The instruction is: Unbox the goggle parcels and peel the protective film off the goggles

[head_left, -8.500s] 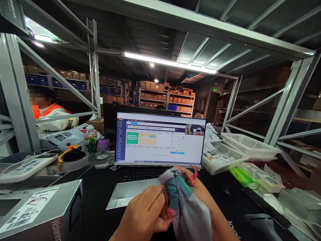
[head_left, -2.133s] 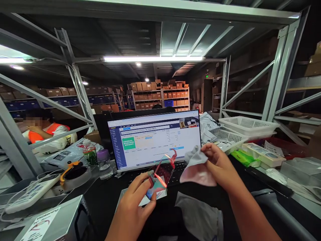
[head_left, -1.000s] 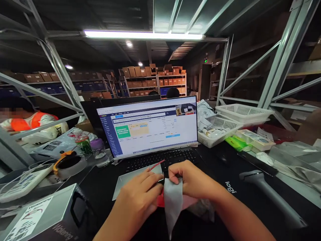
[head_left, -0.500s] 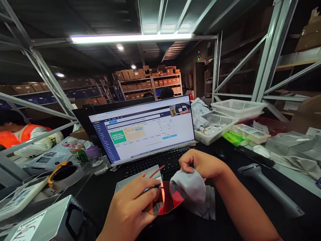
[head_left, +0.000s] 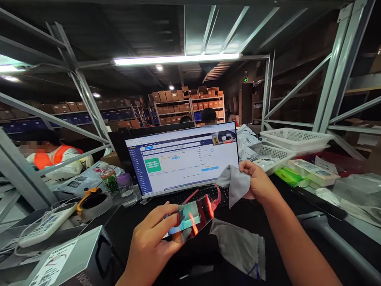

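Observation:
My left hand [head_left: 159,236] is closed on a pair of sunglasses [head_left: 202,216] with a mirrored red lens and reddish temples. The fingers pinch its left side, and the lens reflects the screen. Raised in front of the monitor's lower right corner, my right hand [head_left: 253,180] pinches a light grey cleaning cloth [head_left: 235,182], which hangs in folds apart from the lens. Below, a grey drawstring pouch [head_left: 239,244] with a blue cord lies on the black desktop.
A monitor [head_left: 178,159] and keyboard [head_left: 175,196] stand ahead. At right are a barcode scanner [head_left: 336,234], a green packet [head_left: 290,176] and white baskets [head_left: 294,137]. A box [head_left: 71,258], a tape roll [head_left: 93,202] and bottles [head_left: 126,186] stand left. A person in an orange vest [head_left: 56,157] sits beyond.
My right hand has lifted the cloth up and right, off the lens, uncovering the pouch. My left hand still holds the sunglasses, now tilted differently. The camera view has shifted.

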A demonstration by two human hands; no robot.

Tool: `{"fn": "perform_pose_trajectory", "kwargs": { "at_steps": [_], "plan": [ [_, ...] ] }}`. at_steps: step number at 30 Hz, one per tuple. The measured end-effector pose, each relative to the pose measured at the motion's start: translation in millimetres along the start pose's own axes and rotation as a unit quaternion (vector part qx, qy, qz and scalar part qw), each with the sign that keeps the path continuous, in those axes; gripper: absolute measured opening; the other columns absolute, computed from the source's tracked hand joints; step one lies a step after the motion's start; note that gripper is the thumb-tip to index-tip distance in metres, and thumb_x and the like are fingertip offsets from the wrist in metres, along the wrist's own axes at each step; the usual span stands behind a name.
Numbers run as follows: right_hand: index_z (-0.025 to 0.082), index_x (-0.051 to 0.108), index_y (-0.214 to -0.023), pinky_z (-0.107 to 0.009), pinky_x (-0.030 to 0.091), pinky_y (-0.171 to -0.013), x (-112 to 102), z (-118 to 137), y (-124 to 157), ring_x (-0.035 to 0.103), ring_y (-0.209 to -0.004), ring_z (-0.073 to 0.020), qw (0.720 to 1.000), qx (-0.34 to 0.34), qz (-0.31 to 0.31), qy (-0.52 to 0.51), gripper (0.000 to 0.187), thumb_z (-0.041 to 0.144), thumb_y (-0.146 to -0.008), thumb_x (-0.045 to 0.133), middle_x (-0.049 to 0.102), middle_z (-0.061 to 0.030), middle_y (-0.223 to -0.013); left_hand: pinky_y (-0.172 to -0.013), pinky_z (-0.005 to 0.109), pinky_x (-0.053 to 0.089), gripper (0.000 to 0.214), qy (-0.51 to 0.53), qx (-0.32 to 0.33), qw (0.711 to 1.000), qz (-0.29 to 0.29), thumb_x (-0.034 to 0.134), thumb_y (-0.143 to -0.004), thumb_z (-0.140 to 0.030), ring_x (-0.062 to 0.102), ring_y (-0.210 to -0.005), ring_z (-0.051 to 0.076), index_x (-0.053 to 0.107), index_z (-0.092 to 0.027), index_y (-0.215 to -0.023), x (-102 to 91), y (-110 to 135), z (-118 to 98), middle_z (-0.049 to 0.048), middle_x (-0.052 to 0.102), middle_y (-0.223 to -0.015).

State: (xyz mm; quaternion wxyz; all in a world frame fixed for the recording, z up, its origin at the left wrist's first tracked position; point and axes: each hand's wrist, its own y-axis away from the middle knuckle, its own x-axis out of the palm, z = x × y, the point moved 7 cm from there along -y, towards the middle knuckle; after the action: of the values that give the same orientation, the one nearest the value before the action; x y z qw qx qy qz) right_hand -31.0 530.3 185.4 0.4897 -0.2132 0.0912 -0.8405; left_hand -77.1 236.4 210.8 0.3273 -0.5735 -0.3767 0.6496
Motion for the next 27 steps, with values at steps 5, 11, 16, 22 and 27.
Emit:
{"fn": "perform_pose_trajectory", "kwargs": {
  "at_steps": [5, 11, 16, 22, 27],
  "plan": [
    [0.024, 0.056, -0.092, -0.020, 0.046, -0.048, 3.3, 20.2, 20.6, 0.060, -0.055, -0.0123, 0.994, -0.064, -0.080, 0.033, 0.030, 0.024, -0.068, 0.075, 0.069, 0.0038, -0.076, -0.095, 0.030, 0.056, 0.006, -0.024, 0.015, 1.000, -0.005, 0.067, -0.089, -0.020, 0.070, -0.095, 0.017, 0.062, -0.021, -0.092, -2.1, 0.1, -2.5, 0.0056, 0.068, -0.100],
    [0.025, 0.066, -0.118, -0.028, 0.059, -0.078, 41.4, 46.8, 70.0, 0.073, -0.095, -0.0206, 0.908, -0.302, -0.107, 0.271, 0.038, 0.013, -0.082, 0.065, 0.076, -0.0047, -0.109, -0.088, 0.031, 0.058, 0.008, -0.090, 0.051, 0.994, -0.037, 0.065, -0.090, -0.019, 0.068, -0.088, 0.018, 0.063, -0.018, -0.098, -8.6, -0.2, -11.1, 0.0071, 0.069, -0.099],
    [0.020, 0.057, -0.135, -0.042, 0.048, -0.110, 114.2, 27.7, 111.8, 0.068, -0.115, -0.0219, 0.803, -0.486, 0.003, 0.344, 0.051, 0.003, -0.087, 0.049, 0.075, -0.0076, -0.118, -0.089, 0.032, 0.058, 0.006, -0.111, 0.034, 0.992, -0.055, 0.067, -0.088, -0.017, 0.069, -0.087, 0.018, 0.064, -0.016, -0.094, -7.8, 2.7, -13.3, 0.0071, 0.070, -0.096],
    [0.007, 0.064, -0.120, -0.036, 0.035, -0.120, 156.6, -3.3, 134.5, 0.060, -0.127, -0.0212, 0.690, -0.606, 0.093, 0.385, 0.034, 0.008, -0.095, 0.041, 0.078, -0.0097, -0.108, -0.080, 0.030, 0.059, 0.014, -0.099, 0.024, 0.993, -0.057, 0.053, -0.091, -0.010, 0.070, -0.085, 0.019, 0.066, -0.016, -0.090, -2.7, 1.4, -9.4, 0.0092, 0.071, -0.092],
    [0.014, 0.056, -0.133, -0.039, 0.042, -0.116, 127.3, 3.9, 101.4, 0.062, -0.125, -0.0194, 0.783, -0.518, 0.042, 0.342, 0.038, 0.011, -0.096, 0.048, 0.073, -0.0104, -0.122, -0.075, 0.028, 0.057, 0.008, -0.104, 0.018, 0.991, -0.080, 0.069, -0.084, -0.013, 0.068, -0.082, 0.019, 0.064, -0.016, -0.090, 3.2, 5.4, -10.4, 0.0076, 0.070, -0.089]
  ]
}}
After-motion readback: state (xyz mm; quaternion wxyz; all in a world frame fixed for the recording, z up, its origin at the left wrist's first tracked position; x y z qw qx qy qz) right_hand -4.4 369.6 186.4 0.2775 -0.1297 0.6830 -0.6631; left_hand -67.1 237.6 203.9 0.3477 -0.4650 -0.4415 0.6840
